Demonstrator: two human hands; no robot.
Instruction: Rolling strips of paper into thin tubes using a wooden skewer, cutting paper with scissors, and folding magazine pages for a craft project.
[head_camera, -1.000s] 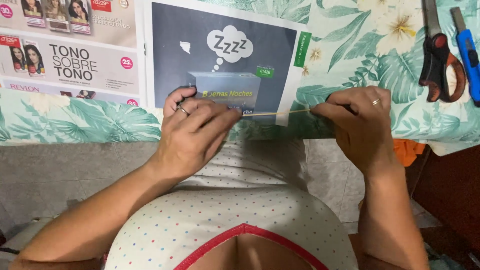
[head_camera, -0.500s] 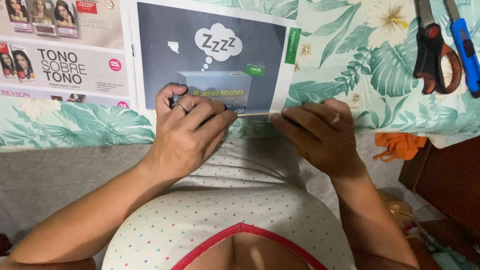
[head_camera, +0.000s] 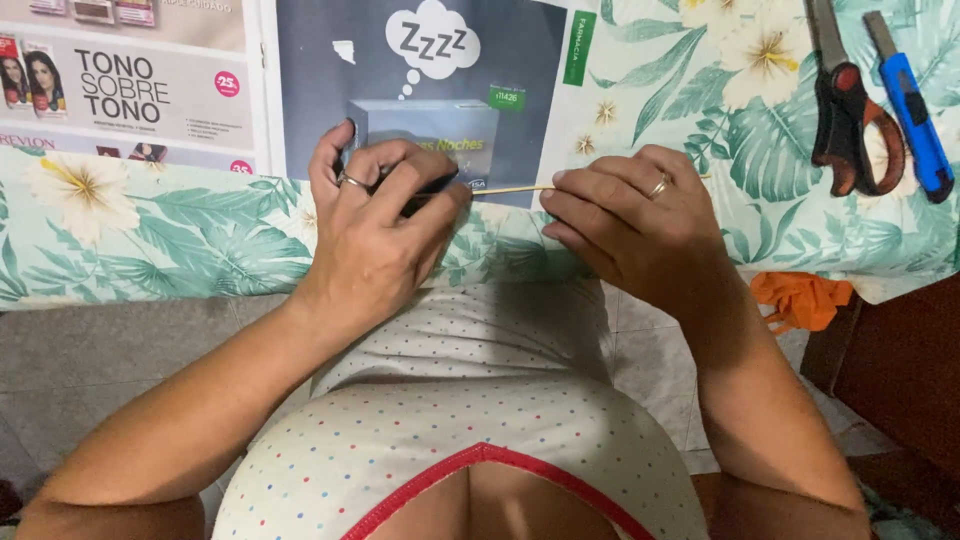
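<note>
Both hands pinching a thin stick (head_camera: 520, 189) at the counter's (head_camera: 150, 250) near edge: left hand (head_camera: 385, 225), right hand (head_camera: 630, 225)

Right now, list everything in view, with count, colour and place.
stick: one, thin, pale wood, held level between both hands at the table edge
dark item: one, black, in the left hand's fingers; kind unclear
magazine pages: two, grey-blue and pale, flat on the tablecloth behind the hands
tablecloth: one, white with green leaves and flowers, over the table
scissors: one, black and red handles, top right
utility knife: one, blue, right of the scissors
orange cloth: one, below the table edge, right
left hand: ring on, pinching the stick's left end
right hand: ring on, pinching the stick's right part
</note>
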